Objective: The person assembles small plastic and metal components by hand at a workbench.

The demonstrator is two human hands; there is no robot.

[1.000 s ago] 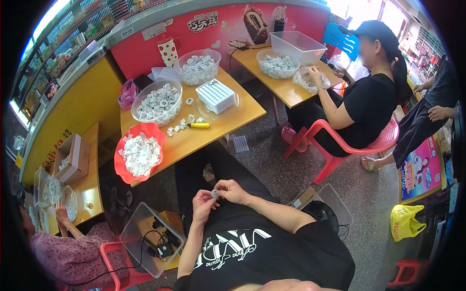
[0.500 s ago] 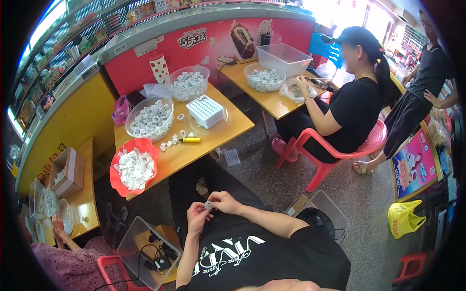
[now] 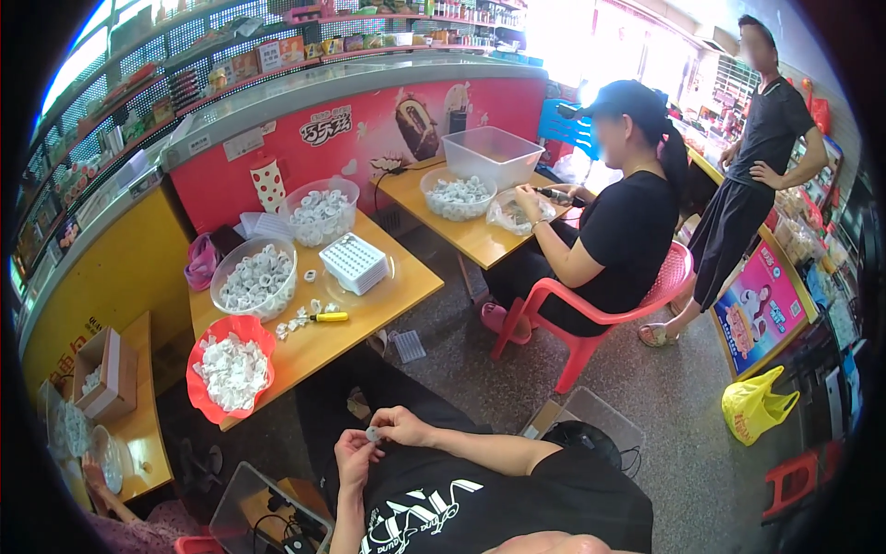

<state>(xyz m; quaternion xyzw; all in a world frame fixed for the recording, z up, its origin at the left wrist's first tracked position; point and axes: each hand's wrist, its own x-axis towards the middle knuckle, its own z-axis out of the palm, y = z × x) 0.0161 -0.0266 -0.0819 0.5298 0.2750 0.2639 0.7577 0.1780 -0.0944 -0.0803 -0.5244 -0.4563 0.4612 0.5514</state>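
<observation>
Over my lap, my left hand [image 3: 353, 454] and my right hand [image 3: 404, 429] meet, fingertips closed round a small round grey-white piece [image 3: 372, 433]. Its finer detail is too small to make out. Ahead on the wooden table [image 3: 369, 319] stands a red scalloped bowl [image 3: 195, 388] heaped with small white pieces. Two clear tubs [image 3: 219, 297] hold grey-white ring-shaped parts. A stack of white trays [image 3: 355, 265] bears rows of small dark marks. A yellow-handled tool [image 3: 329, 318] lies beside several loose white bits [image 3: 293, 323].
On the right, a person in a black cap [image 3: 628, 222] works with a dark tool [image 3: 559, 196] from a pink chair [image 3: 604, 319]. Another person [image 3: 766, 138] stands behind. Someone's hand [image 3: 95, 473] reaches in at lower left. A clear bin [image 3: 231, 494] and yellow bag [image 3: 757, 406] are on the floor.
My view has shifted, so the whole scene sits further left in it. Both hands still hold the small round piece together. The standing person shows more fully now.
</observation>
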